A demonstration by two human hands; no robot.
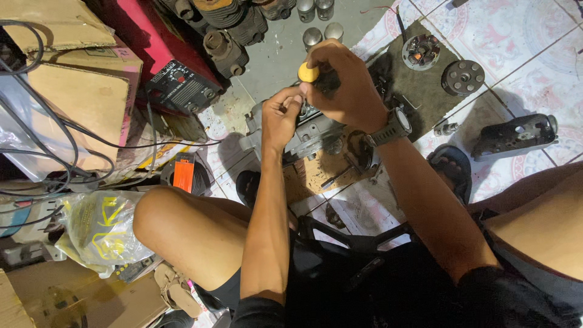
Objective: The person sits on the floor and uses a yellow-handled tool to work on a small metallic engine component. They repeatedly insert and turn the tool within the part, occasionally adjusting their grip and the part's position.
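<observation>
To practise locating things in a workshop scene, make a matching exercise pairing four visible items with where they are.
Things:
1. yellow-capped tool handle
2. grey metal engine casing
3. red welding machine
4. round grey toothed metal disc

Places:
A. on the dark mat, upper right
B. in the right hand
C. upper left, beside cardboard
D. under both hands, left hand touching it

Pairs: 1-B, 2-D, 3-C, 4-A

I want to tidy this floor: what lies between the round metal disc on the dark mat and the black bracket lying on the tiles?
Head view: only bare patterned tile lies between the disc and the black bracket; the small metal fitting sits off to the side.
</observation>
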